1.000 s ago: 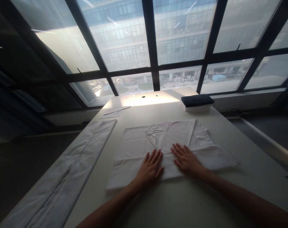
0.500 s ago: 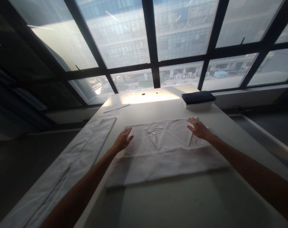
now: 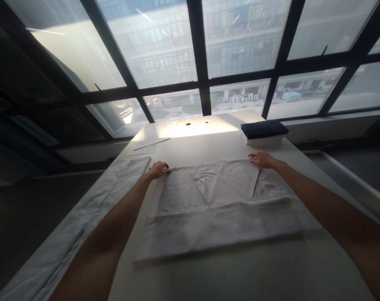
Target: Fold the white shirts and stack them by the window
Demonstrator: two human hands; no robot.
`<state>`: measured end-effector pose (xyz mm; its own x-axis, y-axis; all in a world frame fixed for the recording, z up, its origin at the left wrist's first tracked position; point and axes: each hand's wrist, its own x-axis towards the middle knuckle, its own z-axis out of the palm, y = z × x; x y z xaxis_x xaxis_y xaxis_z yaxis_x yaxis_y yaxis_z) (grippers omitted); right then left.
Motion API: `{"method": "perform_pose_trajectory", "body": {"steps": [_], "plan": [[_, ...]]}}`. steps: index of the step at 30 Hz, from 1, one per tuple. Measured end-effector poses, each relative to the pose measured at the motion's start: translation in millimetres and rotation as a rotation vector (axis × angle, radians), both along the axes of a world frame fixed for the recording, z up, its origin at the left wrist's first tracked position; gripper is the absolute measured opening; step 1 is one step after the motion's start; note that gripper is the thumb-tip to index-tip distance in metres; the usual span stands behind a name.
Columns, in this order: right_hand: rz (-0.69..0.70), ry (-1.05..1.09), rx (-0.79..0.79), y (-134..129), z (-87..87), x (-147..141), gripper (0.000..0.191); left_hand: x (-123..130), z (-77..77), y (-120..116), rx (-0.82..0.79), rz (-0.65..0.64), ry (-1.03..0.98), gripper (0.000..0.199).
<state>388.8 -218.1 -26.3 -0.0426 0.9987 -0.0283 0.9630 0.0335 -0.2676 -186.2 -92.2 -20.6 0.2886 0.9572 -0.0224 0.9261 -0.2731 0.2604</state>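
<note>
A white folded cloth lies on the table in front of me, with a band folded along its near side and creases in its middle. My left hand is at its far left corner, fingers curled and closed on the edge. At the far edge towards the right, my right hand pinches the cloth between thumb and fingers. The fingertips of both hands are partly hidden by the edge and by blur.
The white table reaches to the window wall. Along its left side lies another long white cloth. Papers with a thin stick-like item lie at the back left. A dark folded cloth tops a white stack at the back right.
Both hands have gone from open above the cloth to closed on its far edge. My left hand has moved left and outward. The cloth sits slightly closer to me.
</note>
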Motion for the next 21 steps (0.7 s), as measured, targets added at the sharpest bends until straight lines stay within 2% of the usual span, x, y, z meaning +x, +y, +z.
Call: {"method": "perform_pose_trajectory", "body": {"steps": [4,8,12,17,21], "plan": [[-0.087,-0.027,-0.032,5.2,8.2,-1.7,0.03,-1.3,5.1,6.1,-0.042,-0.049,-0.04,0.032],[-0.104,0.004,0.024,2.6,17.0,0.4,0.023,-4.0,12.4,-4.0,0.025,-0.08,-0.159,0.035],[-0.118,0.074,0.125,-9.7,24.2,4.7,0.02,-6.7,28.2,-28.1,0.159,-0.098,-0.393,0.04],[-0.112,0.092,0.26,-33.3,32.6,6.3,0.02,-9.3,48.3,-66.5,0.317,-0.11,-0.421,0.034],[-0.053,0.101,0.369,-57.5,34.0,9.6,0.017,-15.2,53.0,-100.4,0.429,-0.104,-0.445,0.035]]}}
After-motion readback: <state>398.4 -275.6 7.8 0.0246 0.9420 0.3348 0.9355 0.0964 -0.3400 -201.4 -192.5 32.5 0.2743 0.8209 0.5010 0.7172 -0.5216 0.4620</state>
